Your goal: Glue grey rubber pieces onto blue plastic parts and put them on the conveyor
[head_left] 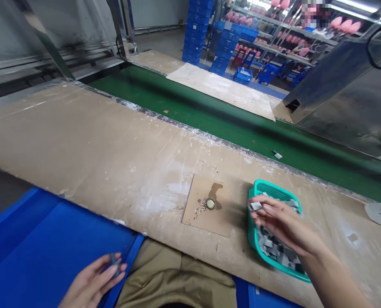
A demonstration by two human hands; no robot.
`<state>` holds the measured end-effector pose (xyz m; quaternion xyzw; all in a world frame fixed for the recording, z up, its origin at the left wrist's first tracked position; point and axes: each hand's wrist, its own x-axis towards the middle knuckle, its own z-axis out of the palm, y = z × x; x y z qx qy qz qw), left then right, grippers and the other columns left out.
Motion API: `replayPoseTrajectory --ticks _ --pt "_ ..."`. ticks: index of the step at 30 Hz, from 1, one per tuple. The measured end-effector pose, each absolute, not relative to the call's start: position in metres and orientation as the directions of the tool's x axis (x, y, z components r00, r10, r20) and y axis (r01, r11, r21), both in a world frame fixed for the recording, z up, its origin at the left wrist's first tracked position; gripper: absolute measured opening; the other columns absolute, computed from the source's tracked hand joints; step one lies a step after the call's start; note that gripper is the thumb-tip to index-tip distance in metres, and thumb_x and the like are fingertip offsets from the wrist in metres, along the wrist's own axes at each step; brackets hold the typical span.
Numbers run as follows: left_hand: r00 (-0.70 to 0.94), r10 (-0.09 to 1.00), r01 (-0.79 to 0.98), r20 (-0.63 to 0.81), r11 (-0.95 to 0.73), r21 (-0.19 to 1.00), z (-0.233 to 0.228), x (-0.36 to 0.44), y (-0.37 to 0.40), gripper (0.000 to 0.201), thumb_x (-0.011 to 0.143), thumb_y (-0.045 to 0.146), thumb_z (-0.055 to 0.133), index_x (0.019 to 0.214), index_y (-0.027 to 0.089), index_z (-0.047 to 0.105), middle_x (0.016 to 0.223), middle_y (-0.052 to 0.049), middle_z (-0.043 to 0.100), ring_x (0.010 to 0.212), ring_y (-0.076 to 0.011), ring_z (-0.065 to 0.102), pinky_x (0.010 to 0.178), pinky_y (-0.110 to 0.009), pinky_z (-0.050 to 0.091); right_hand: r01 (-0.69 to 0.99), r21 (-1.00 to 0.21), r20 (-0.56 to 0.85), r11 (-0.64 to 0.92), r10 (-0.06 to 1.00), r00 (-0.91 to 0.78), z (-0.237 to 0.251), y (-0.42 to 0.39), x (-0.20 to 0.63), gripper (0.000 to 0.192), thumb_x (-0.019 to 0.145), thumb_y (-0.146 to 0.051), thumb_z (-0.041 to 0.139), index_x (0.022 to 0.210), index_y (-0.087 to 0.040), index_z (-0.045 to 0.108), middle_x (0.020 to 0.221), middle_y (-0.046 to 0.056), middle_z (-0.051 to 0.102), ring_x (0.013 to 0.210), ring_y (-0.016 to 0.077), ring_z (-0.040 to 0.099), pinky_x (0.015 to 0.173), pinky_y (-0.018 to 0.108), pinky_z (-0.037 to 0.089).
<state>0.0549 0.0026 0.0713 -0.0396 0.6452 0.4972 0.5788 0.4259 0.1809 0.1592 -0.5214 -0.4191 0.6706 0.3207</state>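
Note:
My right hand (285,222) is above the left rim of a green plastic basket (252,239), its fingers pinching a small light grey piece (256,207). Many similar grey and dark pieces (278,252) lie inside the basket, partly hidden by my hand. At the lower left, my left hand (92,282) closes its fingertips round a small dark blue-grey piece (115,263), over the edge of a blue bin. Between the hands a cardboard square (190,214) lies on the table, bearing a small round cap-like dish (210,203) beside a brown wet stain (214,191).
Beyond the brown table (97,141) runs a green conveyor belt (209,111) with a small piece (277,155) on it. A blue bin (58,239) stands at the lower left. A metal housing (347,94) rises at the right. Blue crates (198,30) are stacked behind.

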Motion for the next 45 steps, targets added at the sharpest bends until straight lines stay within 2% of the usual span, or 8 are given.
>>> replayPoseTrajectory --ticks 6,11,17,23,30,34,38,45 --pt "-0.131 0.758 -0.693 -0.639 0.391 0.606 0.103 0.112 0.041 0.029 0.059 0.024 0.083 0.083 0.014 0.071 0.078 -0.004 0.069 0.078 -0.0169 0.066 0.067 -0.020 0.056 0.107 -0.924 -0.380 -0.366 0.864 -0.330 0.144 0.188 0.387 0.032 0.072 -0.033 0.073 0.100 -0.024 0.061 0.089 0.003 0.068 0.083 0.0187 0.067 0.086 0.037 0.051" --pt "0.031 0.808 -0.757 -0.588 0.403 0.514 0.100 0.141 0.050 0.024 0.062 0.018 0.081 0.082 0.015 0.070 0.079 -0.003 0.065 0.078 -0.0160 0.064 0.068 -0.022 0.054 0.341 -0.919 -0.317 -0.197 0.884 -0.344 0.134 0.196 0.380 0.029 0.073 -0.040 0.071 0.090 -0.021 0.058 0.081 0.005 0.068 0.079 0.0226 0.068 0.073 0.037 0.056" --pt "0.115 0.790 -0.806 -0.602 0.428 0.407 0.098 0.155 0.052 0.021 0.066 0.017 0.078 0.084 0.015 0.068 0.082 -0.002 0.063 0.083 -0.0164 0.064 0.078 -0.026 0.053 0.675 -0.595 0.057 0.437 0.860 -0.506 0.124 0.198 0.377 0.027 0.086 -0.034 0.054 0.107 -0.020 0.064 0.095 0.010 0.068 0.078 0.0213 0.065 0.074 0.036 0.053" --pt "0.161 0.811 -0.782 -0.563 0.452 0.428 0.101 0.156 0.055 0.016 0.070 0.021 0.075 0.082 0.013 0.067 0.080 -0.005 0.064 0.084 -0.0182 0.063 0.079 -0.030 0.053 0.650 -0.503 0.106 0.569 0.788 -0.607 0.121 0.196 0.371 0.020 0.087 -0.030 0.053 0.099 -0.020 0.065 0.089 0.007 0.070 0.075 0.0191 0.067 0.070 0.031 0.054" --pt "0.008 0.833 -0.724 -0.553 0.386 0.572 0.096 0.165 0.061 0.021 0.064 0.023 0.080 0.079 0.013 0.070 0.073 -0.005 0.068 0.069 -0.0140 0.063 0.067 -0.025 0.055 0.666 -0.566 0.047 0.486 0.825 -0.563 0.123 0.194 0.368 0.021 0.084 -0.032 0.057 0.098 -0.022 0.068 0.093 0.008 0.071 0.082 0.0231 0.067 0.076 0.037 0.054" --pt "-0.079 0.832 -0.717 -0.549 0.335 0.612 0.097 0.178 0.073 0.022 0.061 0.024 0.081 0.078 0.013 0.073 0.074 -0.006 0.072 0.068 -0.0145 0.064 0.065 -0.025 0.057 0.621 -0.769 -0.116 0.148 0.924 -0.364 0.143 0.180 0.365 0.023 0.075 -0.038 0.068 0.091 -0.021 0.071 0.092 0.010 0.073 0.080 0.0253 0.069 0.074 0.037 0.057" --pt "-0.066 0.861 -0.746 -0.505 0.293 0.598 0.104 0.193 0.086 0.022 0.060 0.024 0.082 0.079 0.014 0.074 0.075 -0.006 0.074 0.067 -0.0149 0.066 0.064 -0.025 0.058 0.442 -0.880 -0.316 -0.176 0.910 -0.267 0.160 0.163 0.359 0.024 0.065 -0.037 0.077 0.083 -0.021 0.073 0.083 0.009 0.075 0.072 0.0241 0.071 0.068 0.032 0.059" --pt "-0.075 0.888 -0.762 -0.453 0.242 0.601 0.116 0.202 0.095 0.022 0.062 0.022 0.080 0.081 0.013 0.074 0.075 -0.006 0.074 0.068 -0.0169 0.067 0.065 -0.026 0.059 0.405 -0.891 -0.333 -0.205 0.902 -0.276 0.163 0.152 0.357 0.022 0.063 -0.036 0.078 0.078 -0.020 0.073 0.077 0.010 0.074 0.068 0.0250 0.071 0.063 0.033 0.059"
